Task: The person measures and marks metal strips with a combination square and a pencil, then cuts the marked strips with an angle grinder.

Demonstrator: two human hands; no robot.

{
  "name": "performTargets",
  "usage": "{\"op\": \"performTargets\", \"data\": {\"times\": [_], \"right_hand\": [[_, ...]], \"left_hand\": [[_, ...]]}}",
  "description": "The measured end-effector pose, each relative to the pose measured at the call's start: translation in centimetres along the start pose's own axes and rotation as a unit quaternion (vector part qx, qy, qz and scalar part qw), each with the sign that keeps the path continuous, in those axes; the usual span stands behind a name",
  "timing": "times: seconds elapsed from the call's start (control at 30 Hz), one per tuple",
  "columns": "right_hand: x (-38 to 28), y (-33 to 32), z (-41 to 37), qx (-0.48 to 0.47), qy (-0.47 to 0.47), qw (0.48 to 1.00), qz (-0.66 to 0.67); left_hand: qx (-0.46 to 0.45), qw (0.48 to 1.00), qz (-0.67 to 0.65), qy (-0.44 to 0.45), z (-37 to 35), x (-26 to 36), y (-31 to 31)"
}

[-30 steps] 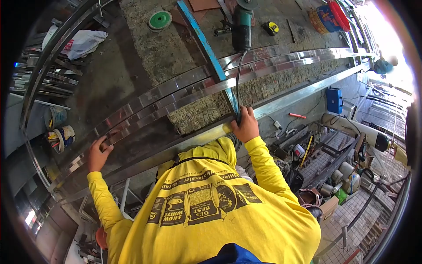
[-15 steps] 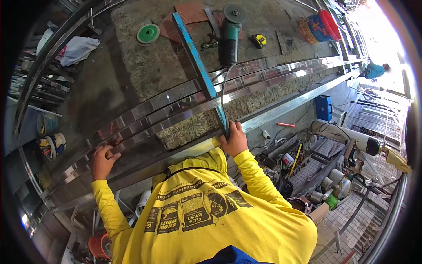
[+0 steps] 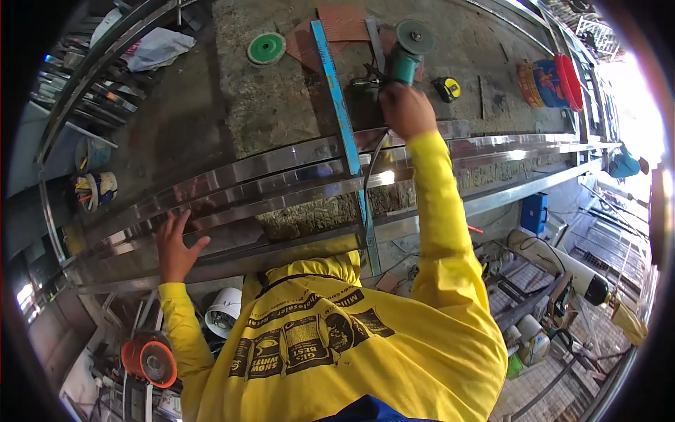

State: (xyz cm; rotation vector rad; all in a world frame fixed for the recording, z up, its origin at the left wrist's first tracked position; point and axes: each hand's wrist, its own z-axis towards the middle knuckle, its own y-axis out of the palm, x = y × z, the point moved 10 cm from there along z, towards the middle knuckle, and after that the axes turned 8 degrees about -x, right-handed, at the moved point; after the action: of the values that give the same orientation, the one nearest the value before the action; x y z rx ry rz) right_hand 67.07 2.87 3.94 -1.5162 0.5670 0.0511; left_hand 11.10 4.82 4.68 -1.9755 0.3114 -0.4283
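Observation:
My right hand [image 3: 409,112] is closed over the rear body of an angle grinder [image 3: 404,68], which lies on the worktable with its disc [image 3: 415,36] pointing away from me. The hand is slightly blurred, and its fingertips are partly hidden. The grinder's cord runs back toward me across the shiny metal bars [image 3: 302,169]. With fingers spread, my left hand [image 3: 177,246] rests at the near bars on the left. Between my hands, a long blue straight bar [image 3: 336,98] lies across the metal bars, its near end overhanging the table edge.
A green-centred disc [image 3: 266,48], a yellow tape measure [image 3: 447,88] and reddish boards [image 3: 341,22] lie on the worktable [image 3: 264,112]. A red-and-blue bucket [image 3: 555,82] stands at right. Below the edge are a gas cylinder [image 3: 562,264] and a blue box [image 3: 534,213]. Another person [image 3: 626,164] is far right.
My right hand has left the near end of the blue bar and reached forward onto the grinder. My left hand's fingers have spread. The view has shifted, moving the scene rightward.

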Motion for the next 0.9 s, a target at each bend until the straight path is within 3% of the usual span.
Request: {"op": "performTargets", "data": {"times": [0.1, 0.23, 0.47, 0.57, 0.67, 0.7, 0.8, 0.9], "right_hand": [[2.8, 7.2, 8.3, -0.068, 0.011, 0.979, -0.189], [2.6, 12.3, 12.5, -0.184, -0.05, 0.945, -0.267], [2.3, 7.2, 12.8, -0.099, -0.108, 0.989, 0.001], [1.7, 4.4, 12.1, -0.009, -0.136, 0.984, 0.114], [-0.5, 0.1, 9.5, 0.016, -0.139, 0.957, 0.253], [-1.7, -2.0, 8.1, 0.08, -0.195, 0.948, 0.24], [-3.7, -4.0, 5.3, 0.066, -0.183, 0.955, 0.225], [-3.9, -1.0, 4.7, -0.01, -0.133, 0.985, 0.109]], "left_hand": [[0.05, 0.998, -0.041, -0.013, -2.1, 1.0, -1.4], [0.133, 0.986, -0.092, -0.037, -6.0, 1.2, -2.6], [0.19, 0.965, -0.156, -0.091, -9.6, 1.0, -1.4], [0.195, 0.964, -0.167, -0.074, -8.6, 2.2, -1.7], [0.214, 0.956, -0.195, -0.041, -7.2, 3.7, -2.8], [0.221, 0.952, -0.207, -0.03, -6.9, 4.2, -3.1], [0.211, 0.951, -0.227, 0.021, -4.9, 6.9, -3.8], [0.183, 0.956, -0.216, 0.073, -3.2, 9.4, -3.7]]}}
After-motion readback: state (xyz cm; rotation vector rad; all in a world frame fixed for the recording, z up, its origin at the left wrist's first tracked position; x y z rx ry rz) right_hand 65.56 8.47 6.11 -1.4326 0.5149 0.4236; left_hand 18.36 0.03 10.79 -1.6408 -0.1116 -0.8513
